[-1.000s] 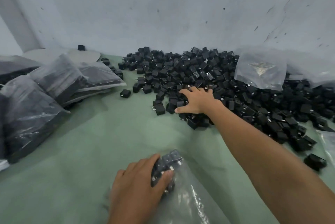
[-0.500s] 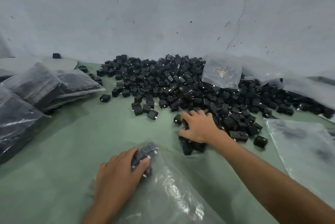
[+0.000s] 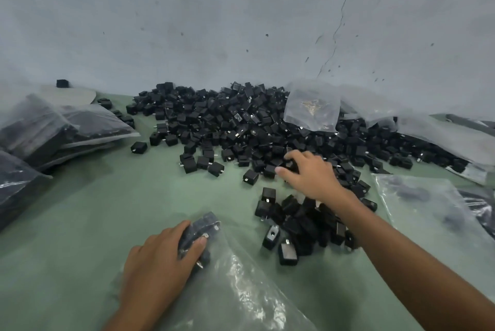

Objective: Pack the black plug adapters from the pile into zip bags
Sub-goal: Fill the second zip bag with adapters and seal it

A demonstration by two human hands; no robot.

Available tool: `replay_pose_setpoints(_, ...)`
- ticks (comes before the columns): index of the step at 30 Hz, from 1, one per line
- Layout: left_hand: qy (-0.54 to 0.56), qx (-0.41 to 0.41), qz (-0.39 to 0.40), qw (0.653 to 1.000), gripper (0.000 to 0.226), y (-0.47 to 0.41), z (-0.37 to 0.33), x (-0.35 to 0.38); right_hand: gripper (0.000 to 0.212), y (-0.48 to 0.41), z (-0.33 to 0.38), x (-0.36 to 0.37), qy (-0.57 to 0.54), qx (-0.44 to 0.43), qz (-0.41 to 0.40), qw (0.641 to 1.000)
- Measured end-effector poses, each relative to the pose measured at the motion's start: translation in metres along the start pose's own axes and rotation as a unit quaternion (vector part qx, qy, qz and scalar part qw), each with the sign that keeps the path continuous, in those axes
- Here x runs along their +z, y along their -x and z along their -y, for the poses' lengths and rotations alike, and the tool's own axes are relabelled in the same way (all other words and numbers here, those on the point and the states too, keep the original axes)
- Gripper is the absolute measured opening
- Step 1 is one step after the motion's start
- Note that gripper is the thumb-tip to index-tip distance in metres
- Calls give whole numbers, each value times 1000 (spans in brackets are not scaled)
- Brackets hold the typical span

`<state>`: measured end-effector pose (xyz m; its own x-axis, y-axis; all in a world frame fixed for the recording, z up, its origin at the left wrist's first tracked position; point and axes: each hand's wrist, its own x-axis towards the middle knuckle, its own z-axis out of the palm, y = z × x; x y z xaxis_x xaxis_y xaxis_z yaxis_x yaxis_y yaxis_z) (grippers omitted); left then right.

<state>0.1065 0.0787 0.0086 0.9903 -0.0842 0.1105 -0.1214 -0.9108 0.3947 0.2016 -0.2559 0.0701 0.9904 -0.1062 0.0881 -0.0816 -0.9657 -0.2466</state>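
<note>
A big pile of black plug adapters [image 3: 227,121] lies on the green table [image 3: 93,210] against the wall. My right hand [image 3: 310,175] reaches to the pile's near edge, fingers curled over a few adapters there. A small loose cluster of adapters [image 3: 300,223] sits just in front of the pile, under my right forearm. My left hand [image 3: 160,258] grips the clear zip bag [image 3: 241,285] at its near-left part, holding the few adapters inside through the plastic.
Several filled bags [image 3: 34,129] are stacked at the left edge. A clear bag [image 3: 312,105] rests on the pile's back right, and more clear bags [image 3: 423,204] lie at the right. A grey wall stands close behind.
My right hand raked a cluster of adapters toward me, left it there and reached back to the pile's edge. My left hand kept its hold on the bag.
</note>
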Motion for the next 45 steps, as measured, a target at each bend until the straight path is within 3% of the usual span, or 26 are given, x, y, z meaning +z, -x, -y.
replay_pose_setpoints(2,-6,-11,7,1000,33,-3,0,1,69,-41,-9,1,7,47,28,998)
replay_pose_setpoints(6,22,-19,2,1000,56,-9,1,4,84,-105,-24,18,13,90,76,993)
replay_pose_setpoints(10,36,-36,2,999,38,-11,1,3,106,-126,-29,41,19,99,105,989)
replay_pose_setpoints(12,36,-42,-7,998,45,-11,3,6,110,-123,-31,48,41,105,99,989)
replay_pose_setpoints(17,1,-42,-10,999,50,-10,5,12,89,-91,-34,46,101,67,104,987)
replay_pose_setpoints(21,-4,-28,-8,1000,46,-8,4,9,79,-49,-31,43,88,13,114,989)
replay_pose_setpoints(25,1,-4,-30,1000,43,-5,4,8,72,-7,-22,31,48,-20,124,991)
replay_pose_setpoints(27,12,1,-38,999,42,-5,5,8,68,11,-18,20,9,-18,76,997)
replay_pose_setpoints(29,14,7,-41,999,43,-6,6,9,50,30,-15,5,-106,-8,19,994)
replay_pose_setpoints(30,13,10,-42,999,43,-6,6,9,37,40,-12,-3,-216,9,7,976)
replay_pose_setpoints(31,12,11,-44,999,42,-6,7,9,27,51,-9,-11,-348,33,7,937)
replay_pose_setpoints(33,8,9,-48,999,42,-6,8,10,18,71,-5,-24,-590,79,20,803)
replay_pose_setpoints(35,2,10,-48,999,42,-7,8,9,30,96,-3,-35,-725,99,43,680)
replay_pose_setpoints(37,-1,9,-42,999,43,-8,7,8,42,125,-1,-42,-781,107,56,613)
replay_pose_setpoints(40,-8,12,-40,999,41,-9,5,7,41,177,-1,-49,-816,99,56,566)
replay_pose_setpoints(45,-7,7,-27,1000,40,-7,2,5,30,290,-5,-34,-775,132,79,613)
